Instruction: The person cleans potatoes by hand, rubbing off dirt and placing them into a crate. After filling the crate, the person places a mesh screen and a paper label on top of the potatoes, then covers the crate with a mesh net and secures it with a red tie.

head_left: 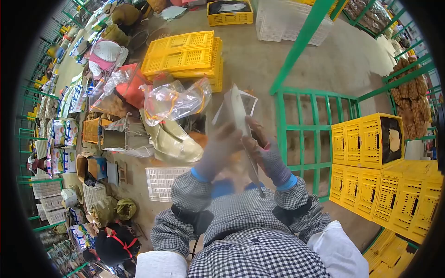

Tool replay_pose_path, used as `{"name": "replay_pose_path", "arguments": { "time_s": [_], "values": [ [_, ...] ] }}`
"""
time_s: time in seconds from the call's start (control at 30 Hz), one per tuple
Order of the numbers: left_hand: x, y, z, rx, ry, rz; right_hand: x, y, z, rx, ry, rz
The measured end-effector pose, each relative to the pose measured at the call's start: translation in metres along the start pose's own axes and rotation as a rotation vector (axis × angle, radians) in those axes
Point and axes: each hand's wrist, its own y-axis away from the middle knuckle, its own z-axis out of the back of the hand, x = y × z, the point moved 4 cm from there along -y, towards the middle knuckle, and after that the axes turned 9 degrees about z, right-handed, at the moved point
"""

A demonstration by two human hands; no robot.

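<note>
A thin, whitish flat piece (pixel 239 111), seen nearly edge-on, stands upright in front of my body. My right hand (pixel 270 160), in a grey glove with bare fingertips, grips its right side between thumb and fingers. Close to its left side is my left hand (pixel 219 150), also gloved; motion blurs its fingers, and I cannot make out whether they grip the piece. Behind the piece lies a dark-edged white sheet (pixel 249 103). Clear plastic bags with orange stripes (pixel 174 99) lie beyond my left hand, above a beige sack (pixel 174 141).
Yellow crates (pixel 181 53) are stacked ahead on the left, and more yellow crates (pixel 359 143) stand at the right. A green metal frame (pixel 320 127) rises right of my hands. A white crate (pixel 162 185) is low on the left. Another person (pixel 105 55) is at the upper left.
</note>
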Motion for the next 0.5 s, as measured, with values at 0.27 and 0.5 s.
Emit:
{"name": "replay_pose_path", "arguments": {
  "time_s": [0.27,0.5],
  "values": [
    [0.0,-0.001,-0.004,-0.002,-0.46,-0.253,0.014,0.003,0.006,-0.035,-0.151,-0.025],
    [0.014,-0.012,0.011,-0.18,-0.007,-0.056,0.009,-0.007,-0.011,-0.017,-0.085,-0.172]
  ]
}}
